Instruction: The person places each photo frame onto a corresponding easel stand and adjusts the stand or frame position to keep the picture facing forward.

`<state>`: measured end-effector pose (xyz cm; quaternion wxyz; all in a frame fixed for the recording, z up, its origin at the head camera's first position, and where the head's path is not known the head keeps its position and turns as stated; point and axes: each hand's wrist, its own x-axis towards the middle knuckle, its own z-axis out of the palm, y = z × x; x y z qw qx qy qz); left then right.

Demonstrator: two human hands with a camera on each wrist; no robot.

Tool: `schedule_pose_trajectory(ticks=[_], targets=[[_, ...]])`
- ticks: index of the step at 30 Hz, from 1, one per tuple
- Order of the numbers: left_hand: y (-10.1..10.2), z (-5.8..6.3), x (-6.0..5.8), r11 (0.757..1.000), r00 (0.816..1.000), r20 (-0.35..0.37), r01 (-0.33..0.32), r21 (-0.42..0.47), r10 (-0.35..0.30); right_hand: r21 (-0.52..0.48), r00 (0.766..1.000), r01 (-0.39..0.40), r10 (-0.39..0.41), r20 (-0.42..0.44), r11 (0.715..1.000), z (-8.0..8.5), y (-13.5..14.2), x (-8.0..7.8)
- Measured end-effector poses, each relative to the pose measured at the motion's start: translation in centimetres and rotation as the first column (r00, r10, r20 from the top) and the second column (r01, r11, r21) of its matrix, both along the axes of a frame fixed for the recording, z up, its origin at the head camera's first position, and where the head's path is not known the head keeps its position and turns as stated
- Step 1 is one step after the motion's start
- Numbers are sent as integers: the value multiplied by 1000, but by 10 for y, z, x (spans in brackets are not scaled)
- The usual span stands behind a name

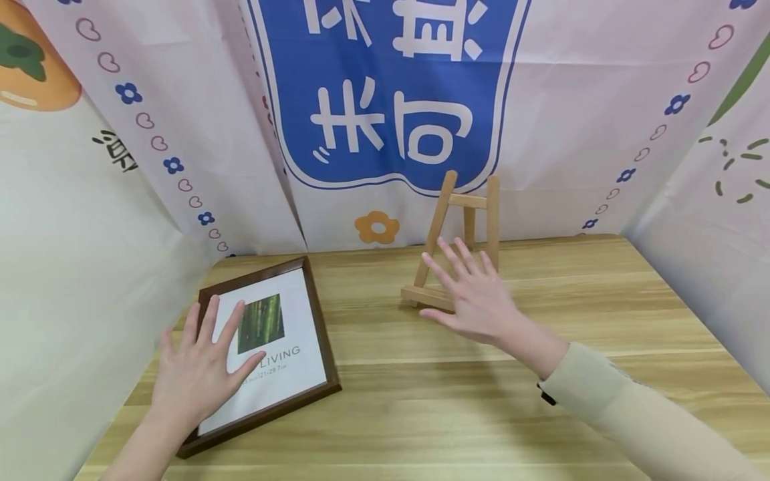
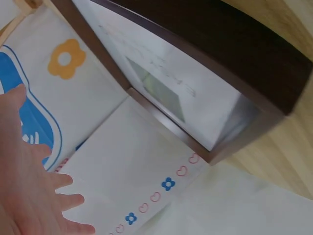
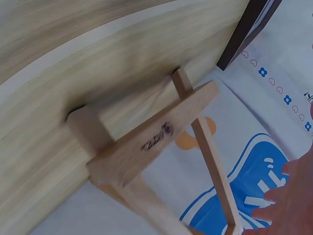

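Note:
A picture frame (image 1: 327, 357) with a dark brown border lies flat on the table at the left, a green picture and printed words on its white sheet. My left hand (image 1: 195, 374) is over its left part, fingers spread; in the left wrist view that hand (image 2: 29, 171) appears apart from the frame (image 2: 230, 54). A small wooden easel (image 1: 442, 214) stands near the back edge. In front of it my right hand (image 1: 481, 304) has its fingers spread and hides part of the lower ledge. The right wrist view shows dark marks on the easel's ledge (image 3: 161, 132). Neither hand holds anything.
The wood-grain table (image 1: 385, 414) meets a printed cloth backdrop (image 1: 553, 167) at the back, with cloth walls on both sides. A blue sign with white characters (image 1: 391, 160) is printed behind the easel. Bare tabletop lies between frame and easel.

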<state>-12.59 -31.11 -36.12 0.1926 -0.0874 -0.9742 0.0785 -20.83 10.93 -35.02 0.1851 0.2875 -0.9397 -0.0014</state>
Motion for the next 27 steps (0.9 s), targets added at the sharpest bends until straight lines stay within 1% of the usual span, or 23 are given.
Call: schedule_pose_trajectory(ticks=[8, 14, 18, 20, 23, 27], targets=[[-17, -7, 1, 1000, 1000, 5, -20, 9, 20, -10, 997, -50, 50, 55, 999, -9, -41, -11], [-31, -11, -2, 999, 999, 12, -41, 17, 41, -36, 996, -65, 67, 66, 997, -17, -69, -18], [-40, -15, -3, 997, 998, 34, -62, 42, 61, -31, 993, -62, 65, 103, 998, -21, -86, -21], [-45, -17, -2, 995, 996, 54, -76, 57, 73, -36, 988, -64, 68, 136, 997, -23, -95, -21], [-52, -21, 0, 993, 994, 76, -90, 73, 84, -50, 983, -75, 82, 163, 996, -29, -110, -22], [-60, -26, 1, 991, 990, 101, -103, 89, 94, -33, 978, -70, 75, 195, 997, -39, -130, -22]])
